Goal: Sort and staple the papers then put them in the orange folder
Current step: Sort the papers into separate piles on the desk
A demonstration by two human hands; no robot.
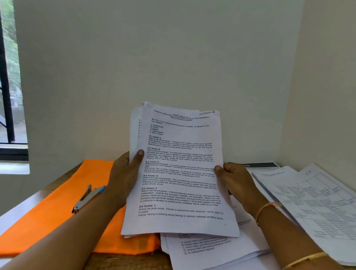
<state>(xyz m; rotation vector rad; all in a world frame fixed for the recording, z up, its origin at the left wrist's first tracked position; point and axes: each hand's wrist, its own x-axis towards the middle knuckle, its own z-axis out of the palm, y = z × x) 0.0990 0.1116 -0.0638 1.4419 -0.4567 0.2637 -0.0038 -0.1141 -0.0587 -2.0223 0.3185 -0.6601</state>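
Observation:
I hold a sheaf of printed papers upright above the table. My left hand grips its left edge, thumb on the front page. My right hand grips the right edge the same way. The front page shows printed questions and answers, and another sheet sticks out behind it at the left. The orange folder lies flat on the table at the left. A silver stapler with a blue tip rests on the folder, just left of my left forearm.
Loose printed sheets lie on the wooden table under the held sheaf. A second pile with tables printed on it lies at the right by the wall. A window is at the far left, and walls close the corner behind.

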